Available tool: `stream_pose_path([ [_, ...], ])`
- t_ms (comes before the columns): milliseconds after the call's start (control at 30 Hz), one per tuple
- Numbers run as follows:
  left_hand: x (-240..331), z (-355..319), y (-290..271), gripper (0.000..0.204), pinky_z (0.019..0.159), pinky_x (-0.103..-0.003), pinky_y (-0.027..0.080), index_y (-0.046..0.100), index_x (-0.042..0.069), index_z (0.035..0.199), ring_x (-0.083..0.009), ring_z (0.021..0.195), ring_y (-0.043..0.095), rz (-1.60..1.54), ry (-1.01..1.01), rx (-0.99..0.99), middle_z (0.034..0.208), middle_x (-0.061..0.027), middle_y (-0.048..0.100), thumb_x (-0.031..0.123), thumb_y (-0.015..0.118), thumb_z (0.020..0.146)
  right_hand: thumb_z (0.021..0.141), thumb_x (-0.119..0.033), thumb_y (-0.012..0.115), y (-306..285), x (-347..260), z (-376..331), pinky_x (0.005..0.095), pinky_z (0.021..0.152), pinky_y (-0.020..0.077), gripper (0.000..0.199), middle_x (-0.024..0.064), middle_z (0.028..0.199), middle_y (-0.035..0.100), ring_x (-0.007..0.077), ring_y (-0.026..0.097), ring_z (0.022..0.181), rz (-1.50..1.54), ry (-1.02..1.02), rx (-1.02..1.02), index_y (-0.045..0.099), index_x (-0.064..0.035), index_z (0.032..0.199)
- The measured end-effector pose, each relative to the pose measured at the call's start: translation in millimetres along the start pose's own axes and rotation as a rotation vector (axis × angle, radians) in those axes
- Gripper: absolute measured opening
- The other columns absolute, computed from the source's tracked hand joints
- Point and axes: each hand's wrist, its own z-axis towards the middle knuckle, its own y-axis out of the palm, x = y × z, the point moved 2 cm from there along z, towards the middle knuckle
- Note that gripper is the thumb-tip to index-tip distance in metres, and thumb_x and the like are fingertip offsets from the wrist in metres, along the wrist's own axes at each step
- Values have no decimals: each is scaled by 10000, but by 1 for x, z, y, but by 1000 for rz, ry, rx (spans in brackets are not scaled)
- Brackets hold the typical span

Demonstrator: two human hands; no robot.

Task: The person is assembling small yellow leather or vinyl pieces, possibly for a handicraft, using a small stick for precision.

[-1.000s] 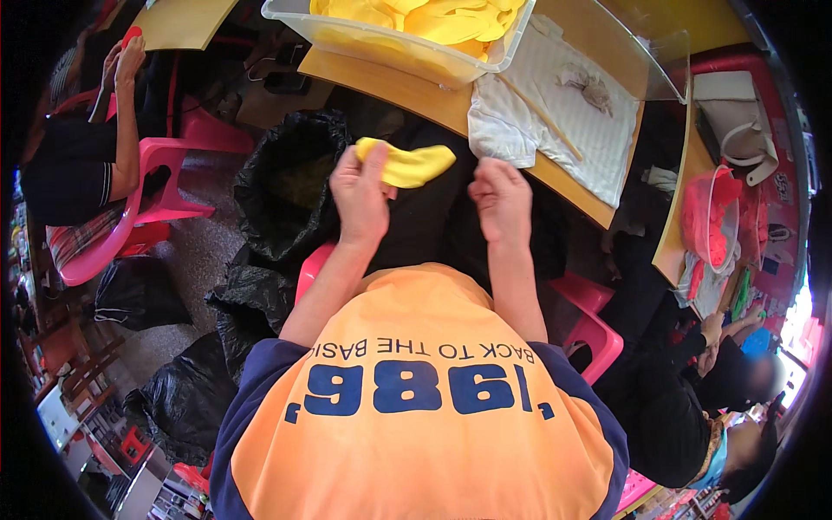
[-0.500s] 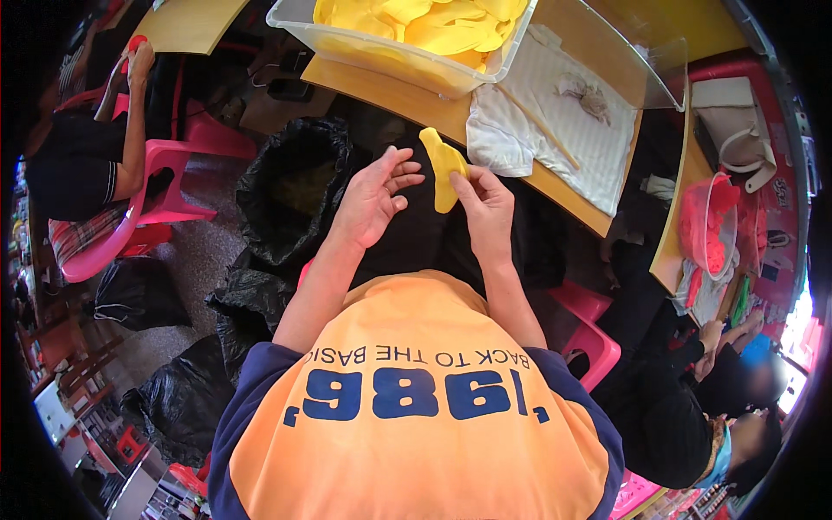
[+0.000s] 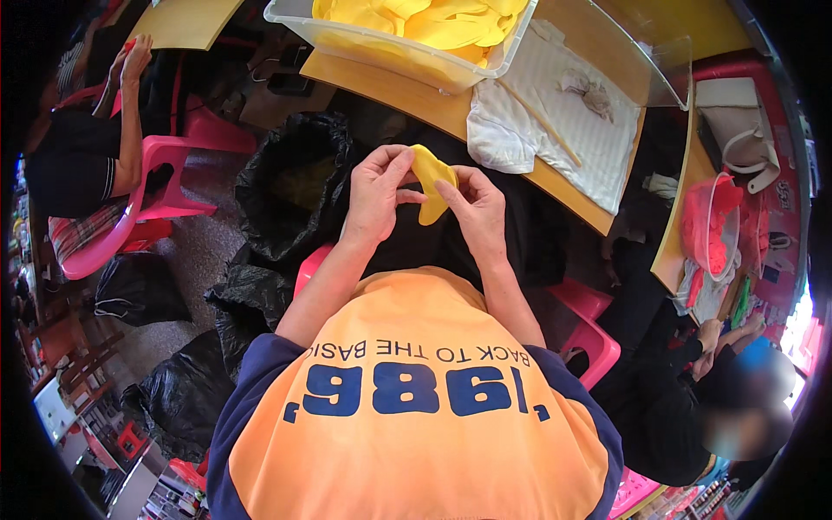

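Observation:
A flat, floppy yellow piece [image 3: 428, 178] with a rounded outline hangs in the air in front of my chest, held between both hands. My left hand [image 3: 375, 195] pinches its upper left edge between thumb and forefinger. My right hand [image 3: 477, 206] grips its right side, the thumb lying across the front. Beyond them stands a clear plastic bin [image 3: 390, 56] filled with similar yellow pieces [image 3: 451, 30].
Right of the bin, a white cloth [image 3: 498, 130] and a thin wooden stick [image 3: 542, 121] lie on the wooden table [image 3: 373, 85]. An opened black bag [image 3: 251, 204] stands at my left. Nearby are pink chairs [image 3: 160, 173], a basket of red pieces [image 3: 711, 225] and other people.
My left hand has moved right and up and taken hold of the yellow piece's upper edge. The right hand has shifted slightly left and lower with it.

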Motion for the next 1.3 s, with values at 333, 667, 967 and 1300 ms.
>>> stream_pose_path([
  [333, -6, -4, -1, 210, 723, -321, 591, 585, 18, 1039, -176, 868, 656, -163, -308, -44, 975, -87, 650, 186, 593, 913, 890, -103, 581, -33, -16, 26, 303, 677, 466, 144, 119, 831, 662, 192, 611, 726, -278, -271, 172, 664, 15, 882],
  [667, 21, 3, -12, 263, 764, -321, 591, 577, 3, 1082, -237, 989, 636, -449, -336, -99, 1038, -123, 642, 216, 563, 929, 771, -132, 672, -115, -9, 109, 372, 790, 445, 100, 111, 862, 621, 297, 556, 875, -1027, -607, 332, 671, -58, 838],
  [967, 27, 10, -25, 296, 747, -376, 598, 583, 23, 1122, -308, 1079, 593, -701, -354, -288, 1084, -154, 631, 250, 540, 936, 886, -64, 591, -83, -59, -3, 200, 572, 409, 102, 12, 737, 613, 28, 485, 621, -143, -21, 129, 622, 12, 947],
  [1300, 26, 8, -13, 270, 757, -284, 593, 577, 11, 1117, -249, 1009, 632, -384, -189, -157, 1034, -132, 643, 65, 639, 860, 863, -35, 609, -80, -64, -31, 177, 580, 444, 86, 13, 737, 640, 34, 570, 651, -271, 60, -95, 632, 18, 926],
])
